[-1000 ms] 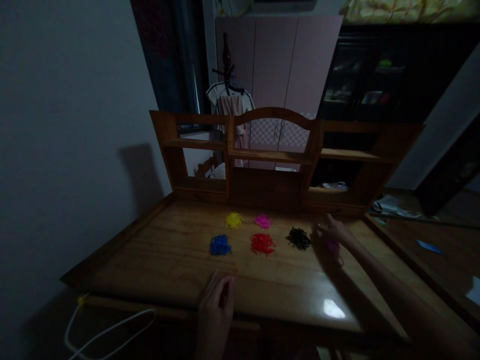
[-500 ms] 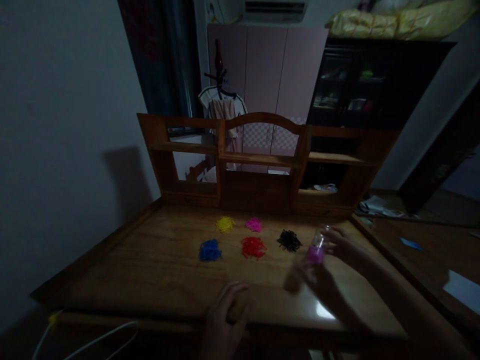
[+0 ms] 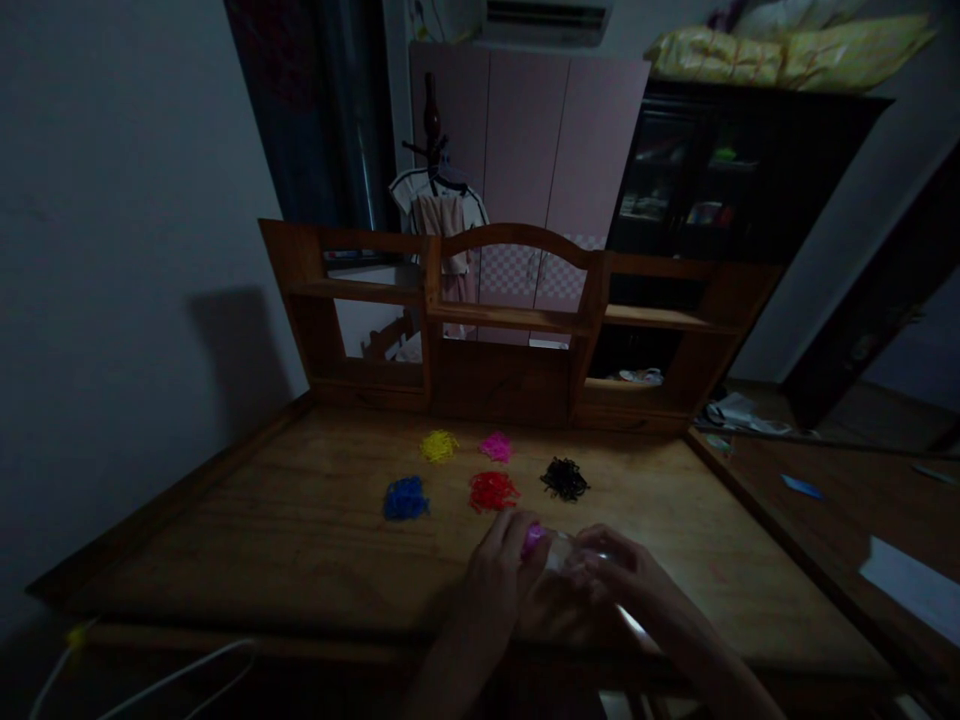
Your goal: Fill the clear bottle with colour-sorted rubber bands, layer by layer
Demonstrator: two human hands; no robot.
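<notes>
Near the front of the table, my left hand [image 3: 496,565] is closed around the purple end of a small clear bottle [image 3: 556,552]. My right hand [image 3: 619,568] grips the bottle's other, transparent end, its fingers bent together. The bottle lies roughly sideways between both hands, partly covered by fingers. Just beyond them are loose piles of thin small pieces that look like rubber bands: a red pile [image 3: 493,491], a black pile [image 3: 565,479], a blue pile [image 3: 406,498], a yellow pile [image 3: 438,446] and a pink pile [image 3: 496,447].
The piles lie on a wooden table [image 3: 300,520] with a shelf unit [image 3: 510,320] along its back edge. A wall stands at the left. A white cable [image 3: 180,675] hangs by the front left edge. To the right, another wooden surface holds a white sheet [image 3: 911,590].
My right hand has brought the bottle left and nearer to me, from beyond the black pile's right side. My left hand has risen from the table's front and closed on the bottle.
</notes>
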